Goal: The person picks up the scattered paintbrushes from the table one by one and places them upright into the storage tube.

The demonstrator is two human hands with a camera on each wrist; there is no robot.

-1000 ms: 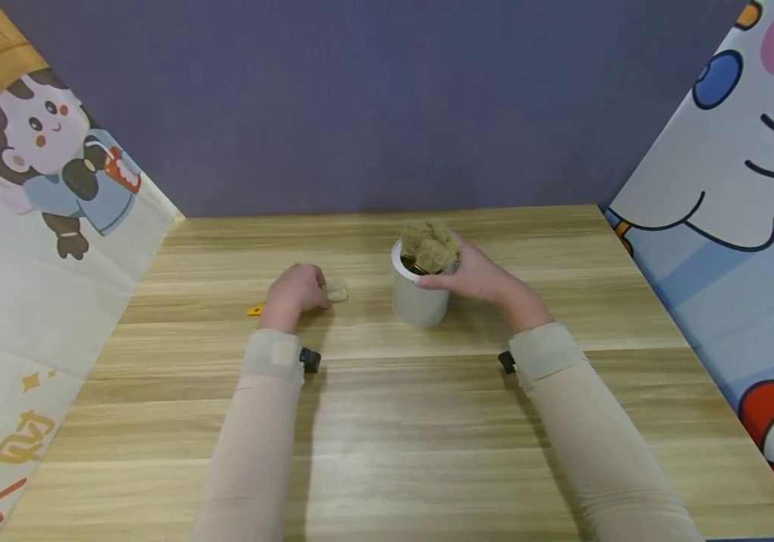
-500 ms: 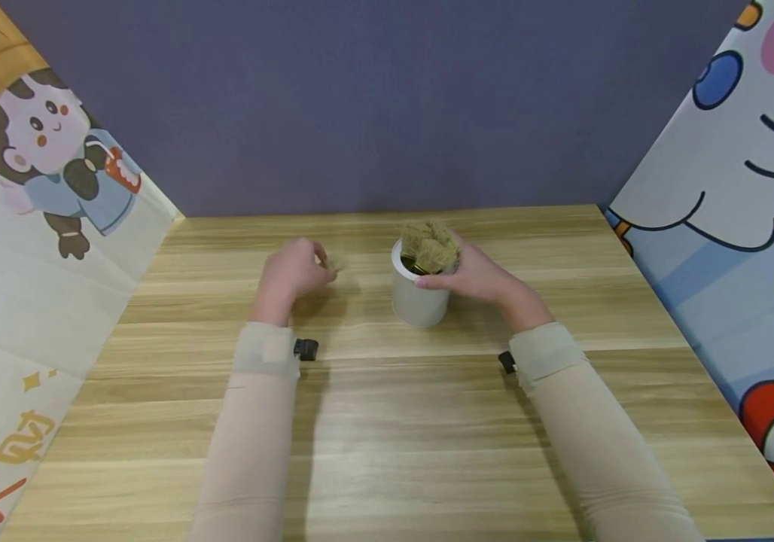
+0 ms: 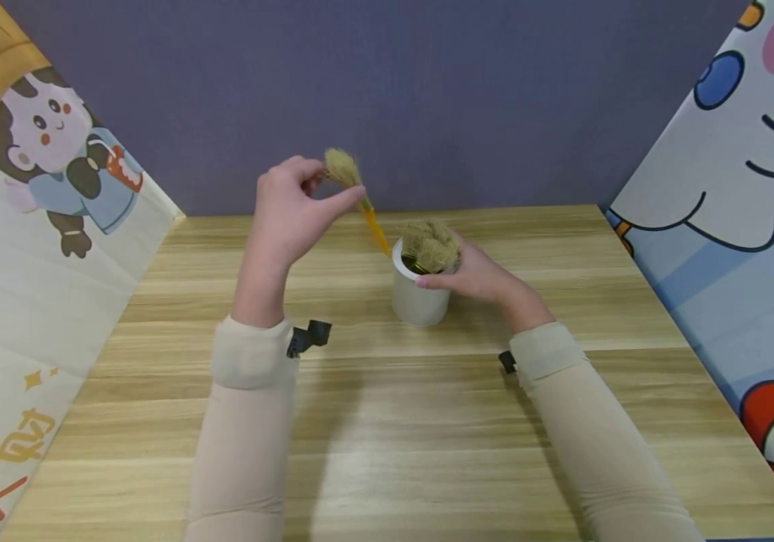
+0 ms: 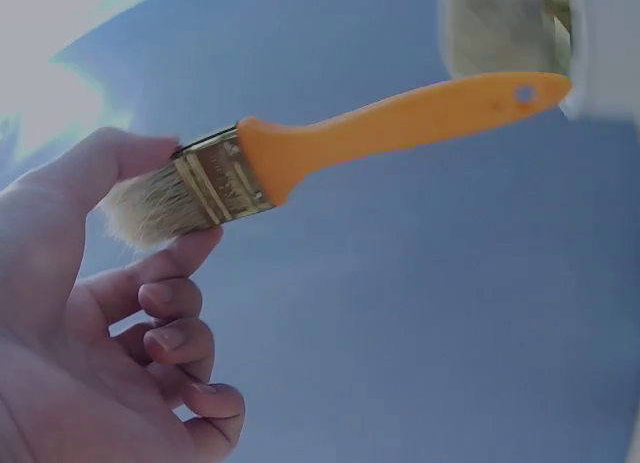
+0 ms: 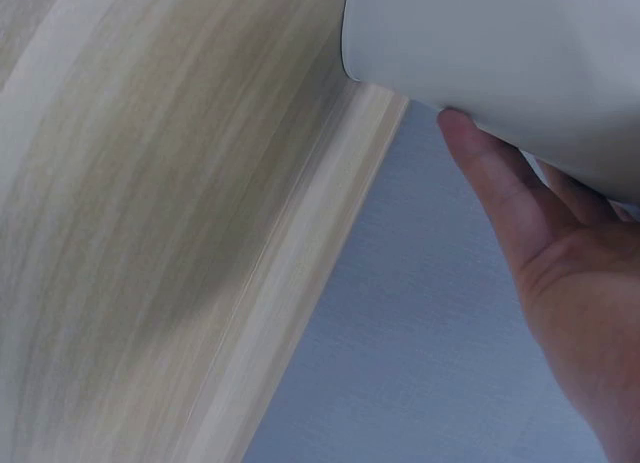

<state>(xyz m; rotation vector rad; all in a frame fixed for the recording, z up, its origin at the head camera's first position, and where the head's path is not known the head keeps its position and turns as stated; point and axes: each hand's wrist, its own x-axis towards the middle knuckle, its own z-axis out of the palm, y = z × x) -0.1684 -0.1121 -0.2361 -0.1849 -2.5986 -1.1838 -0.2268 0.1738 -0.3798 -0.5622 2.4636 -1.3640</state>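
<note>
My left hand (image 3: pixel 292 207) pinches a paintbrush (image 4: pixel 390 123) by its metal band and bristles, between thumb and forefinger. The brush has an orange handle with a hole at its end. In the head view it is raised with bristles up, and its handle (image 3: pixel 376 230) slants down toward the rim of a white cup (image 3: pixel 419 301). Several brushes (image 3: pixel 431 247) stand bristles up in the cup, their handles hidden inside. My right hand (image 3: pixel 475 275) grips the cup near its rim from the right side. The right wrist view shows fingers curved against the cup wall (image 5: pixel 500 53).
The cup stands on a wood-grain table (image 3: pixel 387 429). A dark blue-grey panel (image 3: pixel 387 98) rises behind the table's far edge. Printed cartoon panels stand at the left (image 3: pixel 41 316) and right (image 3: pixel 719 301).
My left hand has lifted the paintbrush off the table, moved it up and turned it so its bristles point up and its handle points toward the cup. My right hand keeps its grip.
</note>
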